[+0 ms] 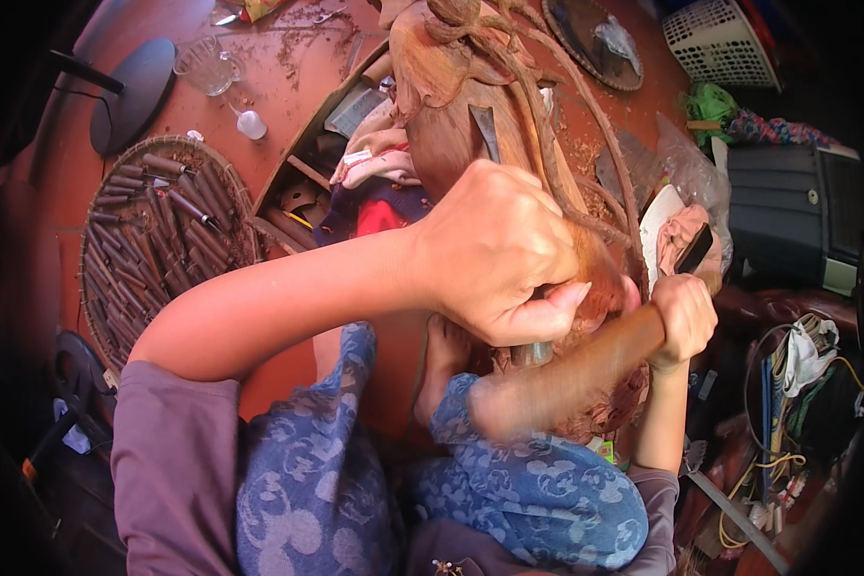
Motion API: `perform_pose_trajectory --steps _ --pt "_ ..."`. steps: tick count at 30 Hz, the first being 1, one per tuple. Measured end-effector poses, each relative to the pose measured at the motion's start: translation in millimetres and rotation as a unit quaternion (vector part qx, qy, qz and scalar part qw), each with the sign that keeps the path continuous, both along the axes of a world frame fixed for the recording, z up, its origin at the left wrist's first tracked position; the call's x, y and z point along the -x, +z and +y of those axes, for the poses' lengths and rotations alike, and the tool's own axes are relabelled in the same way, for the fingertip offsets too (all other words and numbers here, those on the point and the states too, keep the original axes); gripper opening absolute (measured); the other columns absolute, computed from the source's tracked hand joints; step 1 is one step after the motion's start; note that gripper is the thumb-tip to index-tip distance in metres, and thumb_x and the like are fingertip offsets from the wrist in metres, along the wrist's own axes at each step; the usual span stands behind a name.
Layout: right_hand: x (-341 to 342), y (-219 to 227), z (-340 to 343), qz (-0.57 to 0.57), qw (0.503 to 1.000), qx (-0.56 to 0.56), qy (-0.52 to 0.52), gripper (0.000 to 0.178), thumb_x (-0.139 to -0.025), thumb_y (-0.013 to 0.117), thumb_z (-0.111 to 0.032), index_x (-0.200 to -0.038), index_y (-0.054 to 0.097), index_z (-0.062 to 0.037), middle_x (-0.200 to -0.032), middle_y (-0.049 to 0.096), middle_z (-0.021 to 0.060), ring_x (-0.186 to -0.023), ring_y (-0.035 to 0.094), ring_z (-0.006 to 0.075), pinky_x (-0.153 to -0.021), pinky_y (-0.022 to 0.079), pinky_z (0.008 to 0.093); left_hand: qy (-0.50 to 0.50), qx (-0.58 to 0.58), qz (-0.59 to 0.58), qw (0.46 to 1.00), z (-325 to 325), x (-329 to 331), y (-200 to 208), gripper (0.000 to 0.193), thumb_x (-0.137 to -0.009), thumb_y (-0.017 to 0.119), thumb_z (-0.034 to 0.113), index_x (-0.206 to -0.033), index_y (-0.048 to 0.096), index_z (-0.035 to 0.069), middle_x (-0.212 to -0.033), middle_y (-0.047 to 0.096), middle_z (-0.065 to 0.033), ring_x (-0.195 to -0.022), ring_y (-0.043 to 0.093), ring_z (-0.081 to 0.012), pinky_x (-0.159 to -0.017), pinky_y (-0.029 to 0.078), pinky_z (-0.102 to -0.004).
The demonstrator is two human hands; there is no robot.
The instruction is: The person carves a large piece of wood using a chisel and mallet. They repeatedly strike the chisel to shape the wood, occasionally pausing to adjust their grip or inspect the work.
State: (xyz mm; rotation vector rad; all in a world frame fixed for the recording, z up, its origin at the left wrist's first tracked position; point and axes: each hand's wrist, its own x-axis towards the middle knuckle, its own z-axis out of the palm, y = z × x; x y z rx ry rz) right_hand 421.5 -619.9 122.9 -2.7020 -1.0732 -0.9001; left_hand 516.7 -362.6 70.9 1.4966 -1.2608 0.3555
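Observation:
My left hand (494, 254) is closed in a fist around a chisel. The chisel's flat metal blade (486, 132) shows beyond the fist, against the surface of a brown wood carving (437, 144) with twisting branch-like parts. Below the fist, a greyish butt end (534, 353) peeks out; the handle between is hidden. On the right, my right hand (684, 317) grips a wooden mallet (566, 379), whose thick, motion-smeared body slants down to the left, near the chisel's butt but apart from it.
A round woven basket (91, 240) full of chisels (163, 226) lies at left. Beside the carving, a wooden box (271, 187) holds cloths (379, 158). A glass mug (206, 67) and a white bottle (251, 125) stand far left. A white plastic basket (720, 43) sits far right; cords (787, 461) lie near right.

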Motion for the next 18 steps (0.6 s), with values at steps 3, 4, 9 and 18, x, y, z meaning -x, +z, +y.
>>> perform_pose_trajectory --steps 3,4,9,18 --pt "2.3 2.3 2.3 0.003 1.000 -0.025 0.006 0.032 -0.069 0.087 -0.006 -0.075 0.056 -0.0013 -0.063 0.057 0.0097 -0.056 0.059 0.0267 -0.054 0.050 0.0358 -0.006 0.001 0.007 1.000 -0.6 -0.1 2.0 0.026 -0.069 0.061 0.020 -0.052 0.045 0.010 -0.051 0.044 -0.0051 -0.047 0.048 -0.0262 -0.046 0.036 -0.0389" --pt "1.1 1.1 -2.7 0.006 0.998 -0.041 0.036 0.032 -0.069 0.087 -0.006 -0.075 0.056 -0.0009 -0.063 0.057 0.0098 -0.055 0.059 0.0271 -0.053 0.050 0.0350 -0.008 0.003 0.008 1.000 -0.9 0.5 2.8 0.026 -0.069 0.061 0.020 -0.052 0.044 0.010 -0.051 0.043 -0.0052 -0.047 0.048 -0.0262 -0.046 0.036 -0.0389" --pt "2.9 2.3 -0.9 0.010 0.999 -0.022 -0.031 0.034 -0.071 0.087 -0.007 -0.074 0.053 -0.0018 -0.063 0.057 0.0107 -0.055 0.058 0.0271 -0.054 0.050 0.0366 -0.011 0.003 0.016 1.000 -0.7 -1.0 1.6 0.026 -0.069 0.061 0.019 -0.052 0.044 0.010 -0.050 0.042 -0.0055 -0.046 0.046 -0.0266 -0.046 0.036 -0.0390" --pt "-4.2 -1.3 -0.5 -0.002 0.999 -0.038 0.006 0.032 -0.071 0.086 -0.005 -0.074 0.054 -0.0025 -0.064 0.057 0.0101 -0.056 0.059 0.0270 -0.054 0.050 0.0356 -0.014 -0.004 0.000 1.000 2.7 -5.7 1.8 0.026 -0.069 0.061 0.018 -0.052 0.043 0.009 -0.050 0.040 -0.0054 -0.045 0.046 -0.0265 -0.046 0.036 -0.0387"
